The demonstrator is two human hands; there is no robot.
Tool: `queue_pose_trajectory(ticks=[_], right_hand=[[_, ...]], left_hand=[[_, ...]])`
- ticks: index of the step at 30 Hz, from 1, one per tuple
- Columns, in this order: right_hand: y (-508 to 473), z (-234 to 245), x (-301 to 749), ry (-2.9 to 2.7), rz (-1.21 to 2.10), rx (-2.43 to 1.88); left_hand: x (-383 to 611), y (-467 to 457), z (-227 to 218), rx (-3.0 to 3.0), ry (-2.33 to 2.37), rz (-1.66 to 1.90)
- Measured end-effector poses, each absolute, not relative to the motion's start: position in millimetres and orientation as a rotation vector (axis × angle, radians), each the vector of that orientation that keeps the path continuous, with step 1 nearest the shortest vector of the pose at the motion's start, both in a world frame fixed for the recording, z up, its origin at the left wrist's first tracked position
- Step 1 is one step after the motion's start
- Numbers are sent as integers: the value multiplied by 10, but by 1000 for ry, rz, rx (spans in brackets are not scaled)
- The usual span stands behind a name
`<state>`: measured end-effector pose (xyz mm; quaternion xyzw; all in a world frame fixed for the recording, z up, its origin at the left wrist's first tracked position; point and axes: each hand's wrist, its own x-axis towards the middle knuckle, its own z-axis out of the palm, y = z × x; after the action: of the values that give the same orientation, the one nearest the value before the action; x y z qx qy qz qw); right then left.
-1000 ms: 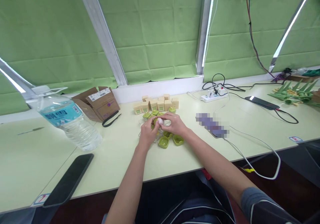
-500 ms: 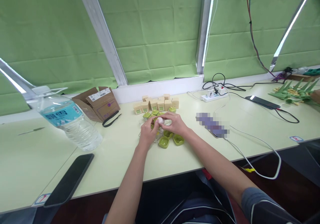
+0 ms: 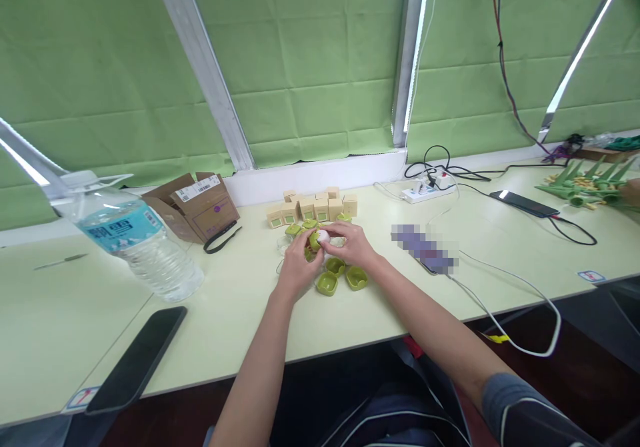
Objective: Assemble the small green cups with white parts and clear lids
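Above the middle of the table, my left hand (image 3: 297, 268) is closed, its fingers and thumb around a small olive-green plastic piece (image 3: 315, 240). A small whitish rounded piece (image 3: 324, 236) is pressed against it, pinched by my right hand (image 3: 354, 244). The fingers hide parts of both pieces, and I cannot tell how they join. Several green cup-like shells lie around my hands, such as one green shell (image 3: 327, 284) in front and another shell (image 3: 357, 278) to its right. Loose green parts and thin clear pieces lie partly hidden behind my fingers.
Several small tan boxes (image 3: 321, 210) stand in rows behind my hands. To the left are an opened carton (image 3: 200, 210), a large water bottle (image 3: 143, 240) and a black phone (image 3: 137, 357). On the right are a blurred-out device (image 3: 425, 247), a white power strip (image 3: 427, 195) and cables.
The green piece in my left hand now shows more clearly, against the whitish piece. My left thumb has shifted lower, and the fingers of both hands have moved slightly.
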<state>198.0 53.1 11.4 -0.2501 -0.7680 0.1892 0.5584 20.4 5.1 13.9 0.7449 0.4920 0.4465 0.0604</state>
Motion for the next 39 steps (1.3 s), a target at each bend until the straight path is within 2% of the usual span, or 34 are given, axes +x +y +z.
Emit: queue_pose_trajectory(ticks=[23,39], right_hand=[[565,125,2054,-1775,486,-655],[751,40,2166,-1722,426,-883]], left_hand=[[192,72,133,2215,1565,1371],[190,74,127,2223,1560,1374]])
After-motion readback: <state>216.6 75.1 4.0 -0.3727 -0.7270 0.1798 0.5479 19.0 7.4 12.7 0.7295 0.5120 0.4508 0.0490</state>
